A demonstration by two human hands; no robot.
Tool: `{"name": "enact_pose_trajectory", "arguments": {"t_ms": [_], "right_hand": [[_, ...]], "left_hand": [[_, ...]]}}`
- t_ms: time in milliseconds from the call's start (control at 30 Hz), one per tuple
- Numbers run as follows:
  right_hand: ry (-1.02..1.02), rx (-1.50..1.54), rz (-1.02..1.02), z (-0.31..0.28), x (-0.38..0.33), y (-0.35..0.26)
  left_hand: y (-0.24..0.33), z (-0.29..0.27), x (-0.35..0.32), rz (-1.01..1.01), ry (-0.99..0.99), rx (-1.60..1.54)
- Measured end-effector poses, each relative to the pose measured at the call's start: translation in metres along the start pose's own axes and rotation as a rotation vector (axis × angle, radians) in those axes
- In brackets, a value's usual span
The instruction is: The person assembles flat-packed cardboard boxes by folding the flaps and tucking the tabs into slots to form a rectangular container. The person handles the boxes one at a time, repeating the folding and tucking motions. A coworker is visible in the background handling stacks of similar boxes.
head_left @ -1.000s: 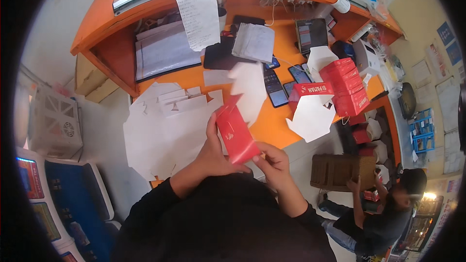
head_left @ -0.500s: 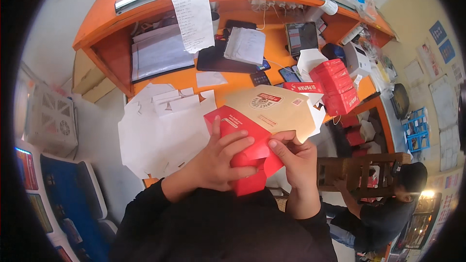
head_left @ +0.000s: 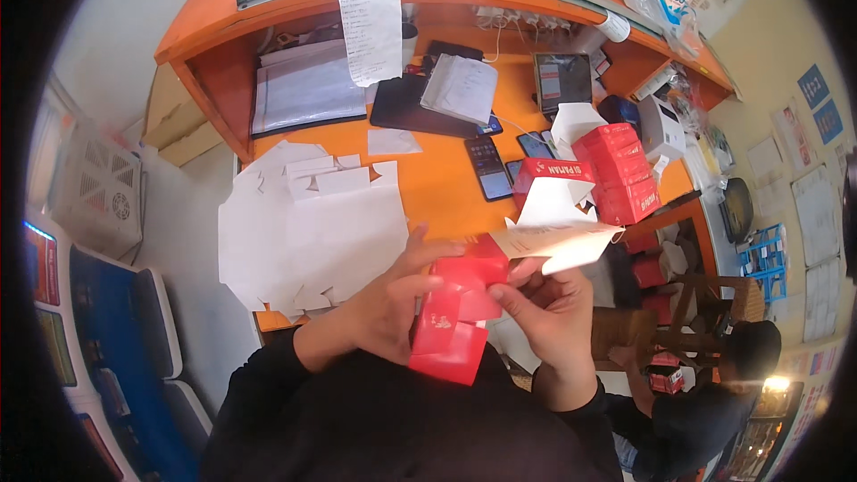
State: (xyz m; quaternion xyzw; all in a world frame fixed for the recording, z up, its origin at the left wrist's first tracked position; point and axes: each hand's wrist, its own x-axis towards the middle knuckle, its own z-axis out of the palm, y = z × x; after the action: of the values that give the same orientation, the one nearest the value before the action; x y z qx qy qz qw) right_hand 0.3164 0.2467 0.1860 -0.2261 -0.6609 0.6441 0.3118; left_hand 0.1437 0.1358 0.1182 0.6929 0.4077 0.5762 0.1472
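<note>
A partly folded red carton [head_left: 451,326] is held at the near side of the orange bench [head_left: 437,201], in front of the person's dark-clad torso. Its lid panel — tan on the printed face — extends to the far right, raised away from the body of the carton.

Left hand [head_left: 379,312]: grip closed on the left side of the carton, with the fingers laid over its red walls. Right hand [head_left: 558,312]: grip closed to a narrow pinch on the right side, with the thumb against a red flap and the fingers partly hidden below the lid panel.

Flat white carton blanks [head_left: 299,245] lie on the left of the bench, overlapping one another. A small white sheet [head_left: 394,141] lies just beyond them. To the right, an open carton [head_left: 555,186] with a white inner face stands beside a stack of red cartons [head_left: 618,170]. A dark phone [head_left: 488,170] lies left of the open carton. Farther back are a notebook [head_left: 460,87], resting partly on a flat dark object [head_left: 397,109], and a tablet [head_left: 563,82]. A co-worker [head_left: 705,415] is at the near right — beside a brown chair [head_left: 620,328].
</note>
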Motion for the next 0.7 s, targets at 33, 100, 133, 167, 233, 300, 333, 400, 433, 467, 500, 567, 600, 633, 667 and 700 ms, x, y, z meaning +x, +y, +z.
{"name": "enact_pose_trajectory", "arguments": {"t_ms": [33,100,133,167,233,300,333,400,433,467,500,567,600,633,667,700], "right_hand": [[-0.032,-0.025,0.0,0.0,-0.002,-0.001],[-0.065,-0.006,0.041,0.002,-0.003,0.001],[-0.066,0.037,0.082,0.003,-0.004,0.003],[-0.068,0.079,0.124,0.003,-0.003,0.006],[-0.054,0.201,0.137,0.003,0.0,0.01],[0.021,0.408,0.208,0.013,-0.001,0.009],[-0.178,0.189,0.107,0.007,-0.001,0.008],[-0.176,0.184,0.166,0.011,-0.007,0.017],[-0.172,0.18,0.195,0.014,-0.009,0.02],[-0.098,0.209,0.118,0.018,-0.01,0.017],[-0.077,0.188,0.103,0.018,-0.01,0.017],[-0.023,0.14,0.069,0.016,-0.011,0.016],[-0.032,0.045,0.053,0.015,-0.012,0.018],[-0.04,-0.05,0.035,0.013,-0.013,0.022],[-0.046,-0.146,0.018,0.013,-0.013,0.024],[-0.085,-0.168,0.091,0.016,-0.011,0.012]], "left_hand": [[0.001,0.003,0.001,0.038,0.07,0.089],[0.005,0.011,0.006,0.113,0.209,0.268],[0.006,0.013,0.006,0.114,0.223,0.311],[0.007,0.014,0.007,0.115,0.238,0.353],[0.007,0.017,0.008,0.113,0.239,0.442],[0.008,0.018,0.007,0.1,0.215,0.545],[0.007,0.019,0.006,0.118,0.206,0.585],[0.003,0.021,0.004,0.157,0.183,0.658],[0.004,0.022,0.005,0.153,0.164,0.551],[0.006,0.023,0.007,0.149,0.145,0.444],[0.008,0.022,0.007,0.142,0.129,0.345],[0.028,0.01,0.019,-0.112,0.048,0.121],[0.035,0.005,0.022,-0.241,0.008,0.008],[0.031,0.006,0.019,-0.223,0.048,0.071],[0.023,0.009,0.014,-0.205,0.086,0.133],[0.02,0.012,0.01,-0.188,0.127,0.199]]}}
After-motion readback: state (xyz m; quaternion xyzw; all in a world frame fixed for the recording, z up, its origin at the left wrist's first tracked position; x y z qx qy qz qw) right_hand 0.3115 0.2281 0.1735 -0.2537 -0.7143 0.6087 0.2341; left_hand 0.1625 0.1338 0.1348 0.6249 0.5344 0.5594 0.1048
